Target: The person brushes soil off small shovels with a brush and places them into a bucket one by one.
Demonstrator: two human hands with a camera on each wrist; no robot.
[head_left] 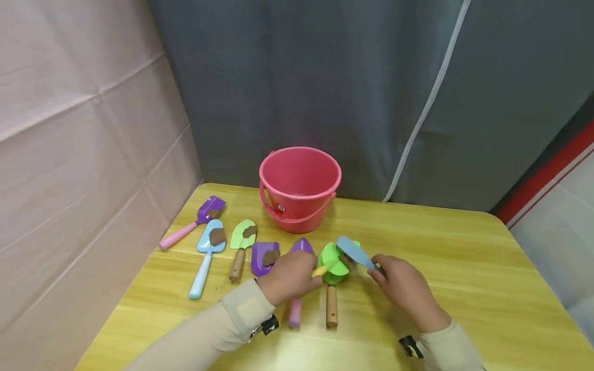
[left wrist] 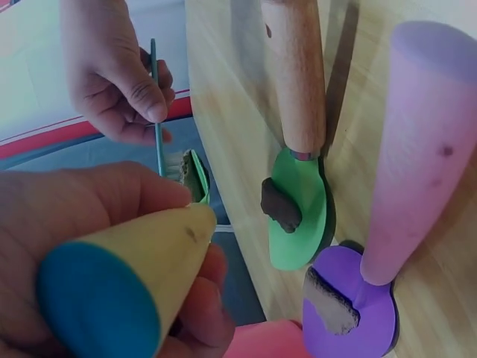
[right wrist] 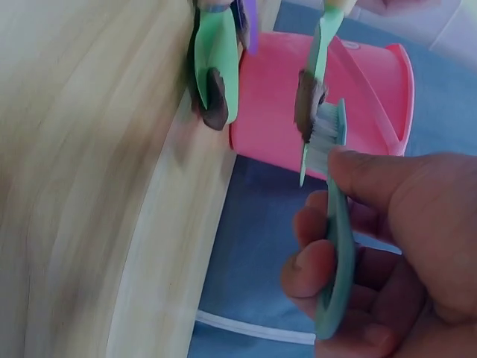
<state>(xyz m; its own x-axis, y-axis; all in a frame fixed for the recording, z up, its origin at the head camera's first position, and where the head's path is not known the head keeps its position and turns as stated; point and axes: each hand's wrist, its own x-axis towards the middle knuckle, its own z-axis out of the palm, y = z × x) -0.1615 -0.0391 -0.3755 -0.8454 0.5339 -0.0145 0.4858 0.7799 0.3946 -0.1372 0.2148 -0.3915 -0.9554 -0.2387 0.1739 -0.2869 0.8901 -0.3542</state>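
My left hand [head_left: 294,275] grips the yellow handle [left wrist: 160,261], blue at its end, of a green toy shovel [head_left: 333,260], held above the table. In the right wrist view a brown clay-like patch [right wrist: 307,112] sticks to its blade. My right hand [head_left: 403,286] holds a blue-grey brush [head_left: 355,251] by its handle. Its white bristles [right wrist: 322,138] touch the blade beside the patch. Beneath lie a green shovel with a wooden handle [head_left: 331,306] and a purple one with a pink handle [head_left: 295,312], both with brown patches in the left wrist view.
A pink bucket [head_left: 301,211] stands at the back of the wooden table. To the left lie several shovels with brown patches: purple [head_left: 176,236], light blue [head_left: 200,275], green [head_left: 237,265] and purple [head_left: 258,257]. A grey curtain [head_left: 325,77] hangs behind.
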